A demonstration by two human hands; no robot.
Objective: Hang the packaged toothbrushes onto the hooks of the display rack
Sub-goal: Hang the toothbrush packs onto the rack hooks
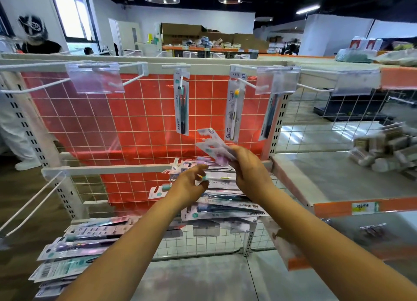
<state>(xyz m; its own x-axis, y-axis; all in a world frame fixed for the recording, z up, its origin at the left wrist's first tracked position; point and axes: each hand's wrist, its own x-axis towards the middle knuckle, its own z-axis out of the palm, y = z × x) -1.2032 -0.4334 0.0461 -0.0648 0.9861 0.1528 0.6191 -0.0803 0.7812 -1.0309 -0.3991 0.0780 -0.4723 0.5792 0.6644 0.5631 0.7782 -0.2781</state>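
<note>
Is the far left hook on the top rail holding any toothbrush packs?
No, the far left hook hangs bare; packs hang further right.

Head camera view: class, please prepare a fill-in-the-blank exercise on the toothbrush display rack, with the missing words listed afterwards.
1. On the white wire display rack, ___ packaged toothbrushes hang from the top hooks.
2. The backing behind the wire grid is coloured ___.
3. The fanned clear toothbrush packs are held in the ___ hand's grip.
4. The left hand reaches into the ___ of loose packs on the shelf.

Missing words: three; red; right; pile
</note>
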